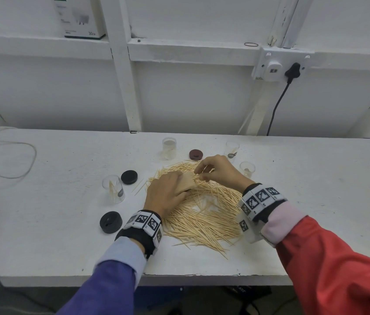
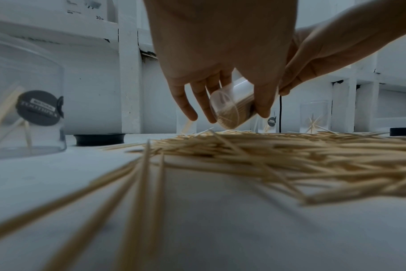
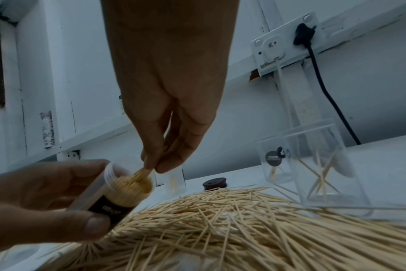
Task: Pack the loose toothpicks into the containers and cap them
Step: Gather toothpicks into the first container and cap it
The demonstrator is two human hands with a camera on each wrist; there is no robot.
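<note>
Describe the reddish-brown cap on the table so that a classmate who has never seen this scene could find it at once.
Start at the big pile of loose toothpicks in the middle of the white table. Look just past its far edge, between two clear containers standing upright. The reddish-brown cap lies flat there; the other two caps, left of the pile, are black.

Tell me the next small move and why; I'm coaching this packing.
Probably push the pinched toothpick bundle fully in: the right hand holds it at the mouth of the tilted clear plastic container, nearly full, gripped by the left hand.
</note>
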